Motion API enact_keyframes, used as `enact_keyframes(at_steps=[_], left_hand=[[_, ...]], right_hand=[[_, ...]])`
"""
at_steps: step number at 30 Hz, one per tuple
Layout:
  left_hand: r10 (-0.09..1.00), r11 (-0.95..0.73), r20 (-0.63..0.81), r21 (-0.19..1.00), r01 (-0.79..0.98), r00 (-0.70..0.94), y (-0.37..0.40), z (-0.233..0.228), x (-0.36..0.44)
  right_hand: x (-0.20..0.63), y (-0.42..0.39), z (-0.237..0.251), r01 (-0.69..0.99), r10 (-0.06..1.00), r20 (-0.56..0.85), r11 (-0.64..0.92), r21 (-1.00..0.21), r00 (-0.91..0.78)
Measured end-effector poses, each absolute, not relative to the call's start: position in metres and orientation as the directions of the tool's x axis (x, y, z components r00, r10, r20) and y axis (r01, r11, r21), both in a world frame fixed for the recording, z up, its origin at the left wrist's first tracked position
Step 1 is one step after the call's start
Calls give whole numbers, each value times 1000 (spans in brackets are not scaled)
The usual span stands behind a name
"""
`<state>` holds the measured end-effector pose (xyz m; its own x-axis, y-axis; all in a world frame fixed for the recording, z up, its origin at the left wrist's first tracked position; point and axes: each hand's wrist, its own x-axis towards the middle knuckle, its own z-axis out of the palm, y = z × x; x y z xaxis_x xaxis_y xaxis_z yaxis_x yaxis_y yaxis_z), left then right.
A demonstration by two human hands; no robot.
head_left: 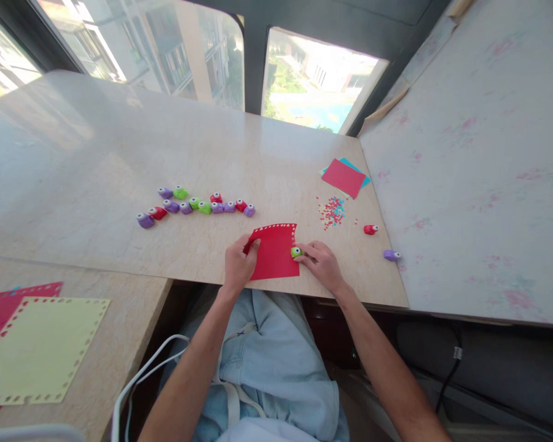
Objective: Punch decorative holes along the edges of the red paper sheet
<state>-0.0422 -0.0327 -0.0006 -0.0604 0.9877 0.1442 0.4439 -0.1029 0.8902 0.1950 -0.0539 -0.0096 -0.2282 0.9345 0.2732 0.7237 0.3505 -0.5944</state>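
A red sheet of paper (pixel 274 261) lies near the front edge of the counter, with small punched holes along its top edge and the upper part of its right edge. My left hand (pixel 240 261) pinches the sheet's left side between thumb and fingers. On the right edge of the sheet sits a small green craft punch (pixel 296 252). The fingers of my right hand (pixel 319 261) are closed on this punch from the right side. Whether its lever is pressed down, I cannot tell.
Several purple, red and green punches (pixel 204 207) stand in a row to the left. Small paper cutouts (pixel 332 212) are heaped at right, below stacked coloured sheets (pixel 344 178). A red punch (pixel 371 229) and a purple punch (pixel 391 255) lie near the wall. A hole-edged yellow sheet (pixel 43 350) lies at lower left.
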Motion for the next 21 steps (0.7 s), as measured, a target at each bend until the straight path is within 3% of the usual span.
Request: enact_keyframes(at_steps=[7,21], left_hand=[[987,-106,149,889,445,-63,-33,-2,-43],[985,-117,160,888,444,-60,-33,-1,-44]], right_hand=[[198,-55,-11,610,941,275,336,-717,-196],[196,-55,-9,684,953,269,288,-670,-138]])
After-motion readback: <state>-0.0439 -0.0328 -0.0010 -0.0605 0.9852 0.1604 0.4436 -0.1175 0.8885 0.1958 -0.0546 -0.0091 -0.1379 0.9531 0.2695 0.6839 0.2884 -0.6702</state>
